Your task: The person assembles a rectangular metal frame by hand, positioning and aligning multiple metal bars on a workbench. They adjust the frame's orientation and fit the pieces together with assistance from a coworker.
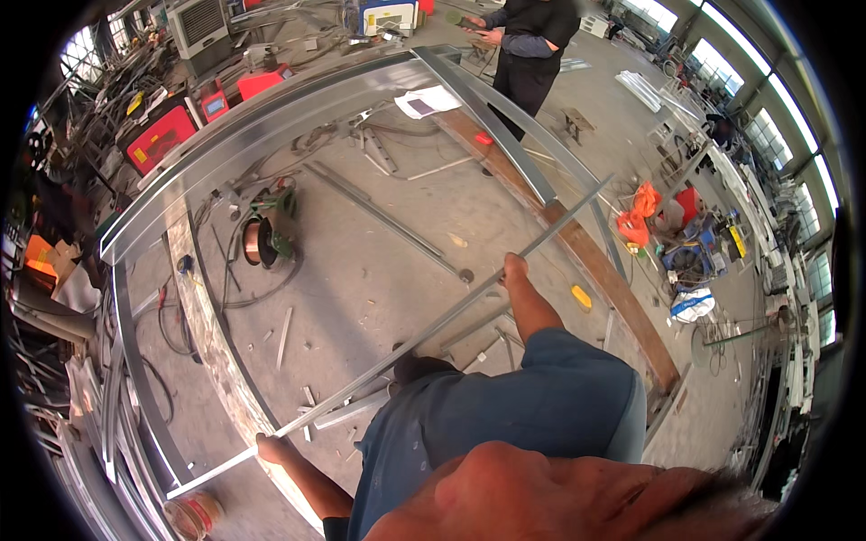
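A long, thin metal bar point(397, 350) runs slantwise from lower left to upper right, held in both hands. My left hand point(275, 448) is closed around its near left part, above a pale, worn plank point(209, 329). My right hand point(514, 270) grips the same bar further along, toward its far right end. That far end reaches over a brown wooden beam point(591, 266). Ahead lies a large frame of grey metal sections point(271, 108), and its left side piece point(135, 361) comes down close to the bar's near left end.
A copper-coloured wire spool point(259, 242) and loose cables lie on the floor inside the frame. Red machines point(153, 135) stand far left. Another person point(532, 50) stands beyond the frame. Orange bags point(639, 212) lie at right. Metal offcuts point(285, 335) are scattered about.
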A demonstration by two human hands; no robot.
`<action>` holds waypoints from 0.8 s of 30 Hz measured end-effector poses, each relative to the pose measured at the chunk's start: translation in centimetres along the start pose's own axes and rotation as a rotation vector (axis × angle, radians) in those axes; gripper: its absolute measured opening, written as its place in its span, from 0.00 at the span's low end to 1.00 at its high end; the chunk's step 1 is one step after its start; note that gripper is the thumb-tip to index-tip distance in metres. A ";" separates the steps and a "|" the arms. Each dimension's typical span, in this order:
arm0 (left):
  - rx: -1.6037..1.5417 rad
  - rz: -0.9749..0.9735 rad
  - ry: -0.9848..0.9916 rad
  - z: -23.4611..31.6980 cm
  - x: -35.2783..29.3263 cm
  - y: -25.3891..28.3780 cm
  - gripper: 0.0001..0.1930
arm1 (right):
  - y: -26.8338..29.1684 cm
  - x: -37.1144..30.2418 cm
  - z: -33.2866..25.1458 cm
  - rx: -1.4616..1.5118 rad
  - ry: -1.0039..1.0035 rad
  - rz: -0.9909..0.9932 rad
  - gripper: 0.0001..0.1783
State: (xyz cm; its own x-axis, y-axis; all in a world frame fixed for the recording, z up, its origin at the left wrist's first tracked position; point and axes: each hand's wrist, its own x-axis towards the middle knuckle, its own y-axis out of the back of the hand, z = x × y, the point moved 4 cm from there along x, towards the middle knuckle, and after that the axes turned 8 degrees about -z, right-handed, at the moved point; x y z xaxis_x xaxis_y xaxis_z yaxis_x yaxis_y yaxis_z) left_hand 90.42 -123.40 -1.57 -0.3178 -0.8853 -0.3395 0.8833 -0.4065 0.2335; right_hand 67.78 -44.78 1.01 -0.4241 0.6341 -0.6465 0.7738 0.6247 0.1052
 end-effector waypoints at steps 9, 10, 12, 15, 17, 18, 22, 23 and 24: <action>0.042 -0.026 0.010 -1.0 1.1 -0.4 0.19 | 0.4 -0.2 0.1 0.049 0.025 0.005 0.16; 0.056 -0.028 -0.001 -1.2 1.4 -0.5 0.19 | 0.6 -0.3 0.1 0.056 0.030 0.015 0.16; 0.124 -0.023 -0.053 -2.1 2.5 0.0 0.18 | 0.0 -0.5 0.1 0.027 0.026 0.019 0.16; 0.209 -0.014 -0.074 -3.2 3.8 0.5 0.15 | -0.1 -0.5 0.0 -0.028 0.006 0.021 0.15; 0.299 -0.012 -0.137 -2.9 3.6 0.3 0.14 | -0.1 -0.1 0.1 -0.002 0.006 0.005 0.13; 0.250 -0.008 -0.113 -2.9 3.6 0.7 0.13 | -0.3 -0.1 0.1 0.004 0.012 0.003 0.13; -0.127 0.024 0.158 -0.1 -0.2 -1.1 0.14 | 1.2 0.2 0.7 0.020 0.018 0.049 0.13; -0.087 0.027 0.146 0.9 -1.0 -1.0 0.16 | 0.9 0.2 0.6 0.016 0.018 0.047 0.13; -0.103 0.031 0.148 0.8 -0.8 -0.9 0.15 | 0.7 0.1 0.4 0.017 0.016 0.046 0.13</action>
State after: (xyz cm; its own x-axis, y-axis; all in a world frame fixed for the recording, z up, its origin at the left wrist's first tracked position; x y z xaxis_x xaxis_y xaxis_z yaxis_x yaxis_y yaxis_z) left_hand 89.62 -122.52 -0.75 -0.2428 -0.8510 -0.4656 0.9248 -0.3479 0.1537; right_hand 68.50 -44.45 0.67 -0.3952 0.6696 -0.6288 0.8003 0.5870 0.1220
